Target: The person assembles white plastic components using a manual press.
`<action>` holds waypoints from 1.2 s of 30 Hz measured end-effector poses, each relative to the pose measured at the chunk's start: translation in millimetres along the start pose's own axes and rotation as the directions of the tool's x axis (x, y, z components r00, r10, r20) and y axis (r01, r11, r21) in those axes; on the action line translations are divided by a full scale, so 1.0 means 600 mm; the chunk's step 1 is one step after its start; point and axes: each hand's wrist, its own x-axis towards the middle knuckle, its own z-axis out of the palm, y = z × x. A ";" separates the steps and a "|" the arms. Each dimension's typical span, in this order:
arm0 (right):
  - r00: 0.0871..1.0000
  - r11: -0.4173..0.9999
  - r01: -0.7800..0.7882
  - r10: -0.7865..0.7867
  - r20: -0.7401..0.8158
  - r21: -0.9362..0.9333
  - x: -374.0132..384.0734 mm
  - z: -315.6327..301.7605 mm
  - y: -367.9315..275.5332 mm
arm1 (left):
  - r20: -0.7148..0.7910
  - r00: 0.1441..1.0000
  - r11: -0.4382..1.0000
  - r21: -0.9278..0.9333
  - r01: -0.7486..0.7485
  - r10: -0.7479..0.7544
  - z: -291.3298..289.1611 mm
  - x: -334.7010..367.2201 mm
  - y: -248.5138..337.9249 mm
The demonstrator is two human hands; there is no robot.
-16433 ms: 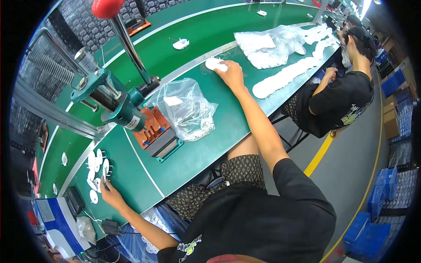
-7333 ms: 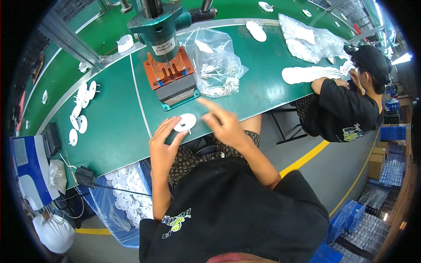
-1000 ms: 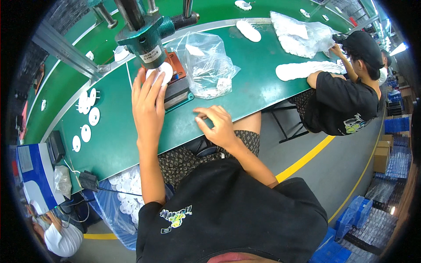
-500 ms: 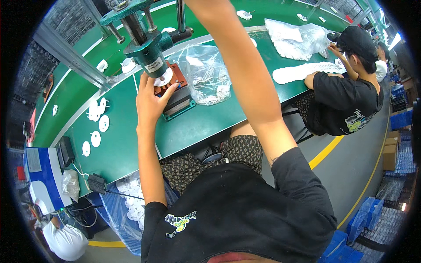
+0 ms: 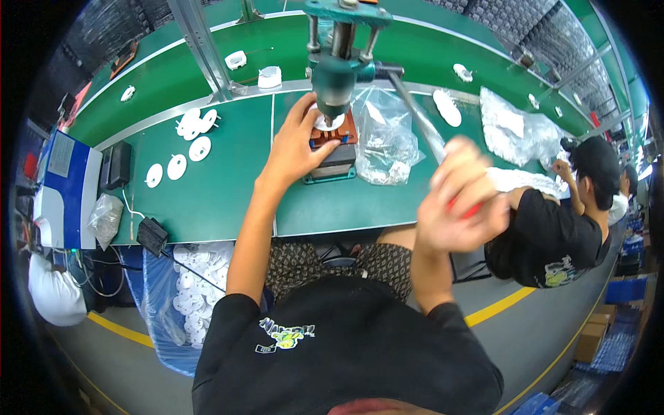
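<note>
One white disc (image 5: 337, 124) sits on the orange fixture plate (image 5: 348, 133) under the ram of a green lever press (image 5: 337, 77). The left hand (image 5: 294, 146) curves around it, thumb and fingers well apart, fingers by the disc's edge; how firmly it holds cannot be told. The right hand (image 5: 460, 199), blurred, is closed around the red knob (image 5: 469, 207) of the press lever (image 5: 418, 117).

On the left of the table (image 5: 221, 173), three single discs (image 5: 200, 148) lie apart from a small overlapping cluster (image 5: 191, 123), too bunched to count surely. One clear bag (image 5: 377, 142) beside the fixture holds small pale parts; a larger bag (image 5: 508, 124) farther right holds white pieces. Below the table, a blue plastic-lined container (image 5: 158, 304) holds many white discs (image 5: 200, 294), beyond counting. A small clear bag (image 5: 105, 218) with unclear contents lies next to a blue-and-white machine (image 5: 69, 187).

The person's black shirt (image 5: 346, 346) bears white lettering above a yellow-green figure; the co-worker's black shirt (image 5: 546, 235) at right has a similar print.
</note>
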 end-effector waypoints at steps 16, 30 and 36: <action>0.927 0.686 -0.365 0.332 -0.175 -0.630 -0.191 0.015 0.108 | -0.281 0.933 0.937 0.323 -0.129 0.225 0.010 -0.058 0.016; 0.871 0.657 -0.379 0.491 -0.012 -0.651 -0.223 0.024 0.058 | -0.105 0.934 0.905 -0.304 0.297 -0.341 0.019 -0.154 0.130; 0.824 0.547 -0.551 0.472 -0.312 -0.630 -0.181 -0.084 0.060 | -0.169 0.966 0.979 0.020 0.204 -0.198 -0.073 -0.118 0.058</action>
